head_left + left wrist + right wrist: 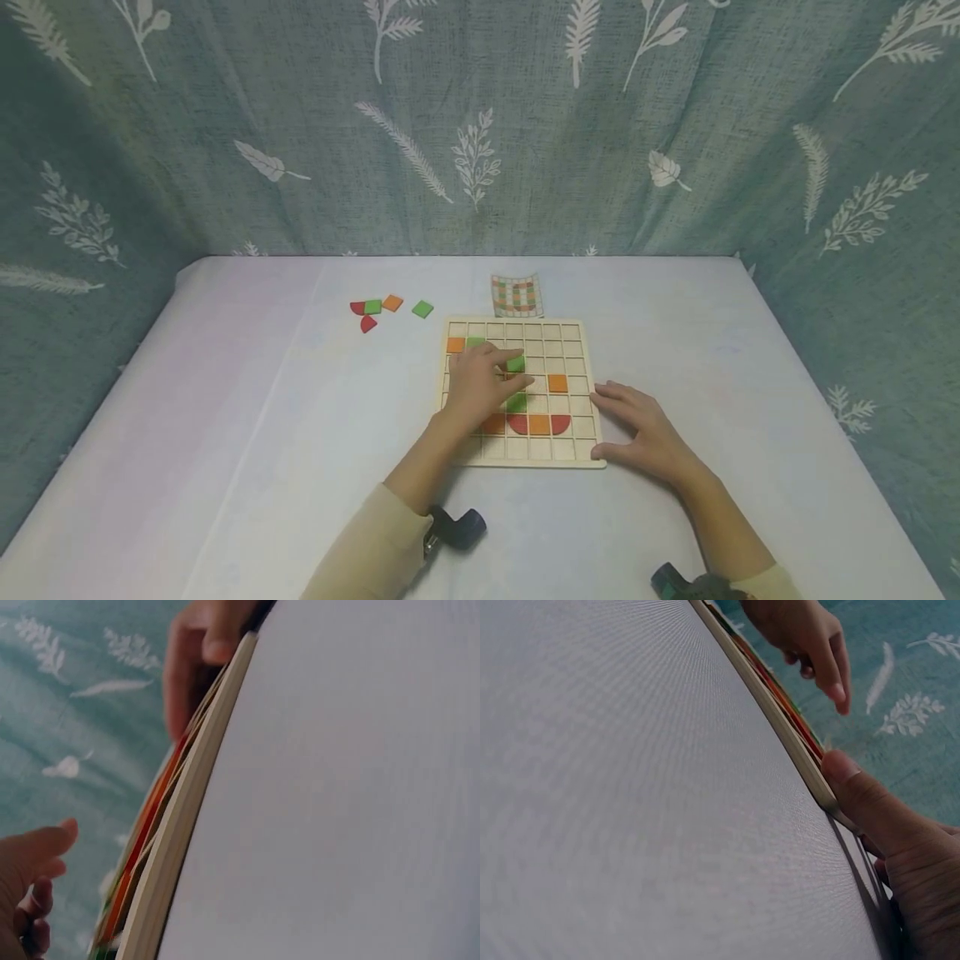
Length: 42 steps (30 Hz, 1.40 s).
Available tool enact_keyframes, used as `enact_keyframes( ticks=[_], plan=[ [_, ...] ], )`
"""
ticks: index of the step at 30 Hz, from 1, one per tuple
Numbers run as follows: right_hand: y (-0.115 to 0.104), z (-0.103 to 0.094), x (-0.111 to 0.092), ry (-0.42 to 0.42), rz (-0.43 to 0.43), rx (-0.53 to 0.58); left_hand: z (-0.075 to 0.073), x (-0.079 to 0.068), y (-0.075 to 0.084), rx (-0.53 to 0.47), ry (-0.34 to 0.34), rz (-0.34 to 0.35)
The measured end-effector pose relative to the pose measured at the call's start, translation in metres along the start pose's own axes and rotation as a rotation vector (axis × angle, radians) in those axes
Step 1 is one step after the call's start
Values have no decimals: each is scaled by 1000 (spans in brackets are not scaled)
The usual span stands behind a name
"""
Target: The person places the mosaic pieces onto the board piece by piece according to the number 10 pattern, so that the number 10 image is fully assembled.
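A pale wooden grid board (564,331) lies flat, with orange, green and red tiles set in some of its squares. My left hand (480,383) hovers over the board's left half, thumb and index finger apart, with nothing visible between them. Near those fingertips is a green tile (516,365); the palm hides several squares. On the right side, my right hand (643,433) rests against the board's edge, its thumb (845,769) at the near corner and its fingers farther up. An orange tile (557,383) and a red quarter-round tile (560,424) lie in squares near it.
Beyond the board's far edge lies a small patterned card (516,293) with a coloured grid. Loose tiles lie at the back left, among them a green tile (423,309), an orange tile (392,303) and a red piece (368,323). A leaf-print curtain (420,167) surrounds the white table (300,467).
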State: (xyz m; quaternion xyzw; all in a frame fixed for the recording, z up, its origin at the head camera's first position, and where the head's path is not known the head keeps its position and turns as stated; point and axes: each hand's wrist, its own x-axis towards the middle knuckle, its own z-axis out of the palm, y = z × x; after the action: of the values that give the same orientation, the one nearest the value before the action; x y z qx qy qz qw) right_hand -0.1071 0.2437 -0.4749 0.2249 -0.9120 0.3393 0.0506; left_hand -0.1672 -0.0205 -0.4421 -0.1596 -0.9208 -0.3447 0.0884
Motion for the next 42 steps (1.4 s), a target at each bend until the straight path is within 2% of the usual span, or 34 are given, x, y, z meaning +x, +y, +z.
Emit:
enact_keyframes(
  ticks=[7,16,29,33,39,42],
  plan=[
    [1,0,0,0,1,-1,-22,1,-26,-91,41,-80],
    [0,-1,0,4,1,0,-50,7,-58,-47,68,-202],
    [-7,-3,0,-15,38,20,-102,13,-119,27,219,-369],
    [-6,-3,-1,-11,31,14,-109,12,-135,70,221,-433],
    [-5,-3,-2,-1,16,11,-108,13,-143,132,204,-557],
    [-6,-4,-2,-7,24,17,-105,13,-148,154,197,-598]
  ],
)
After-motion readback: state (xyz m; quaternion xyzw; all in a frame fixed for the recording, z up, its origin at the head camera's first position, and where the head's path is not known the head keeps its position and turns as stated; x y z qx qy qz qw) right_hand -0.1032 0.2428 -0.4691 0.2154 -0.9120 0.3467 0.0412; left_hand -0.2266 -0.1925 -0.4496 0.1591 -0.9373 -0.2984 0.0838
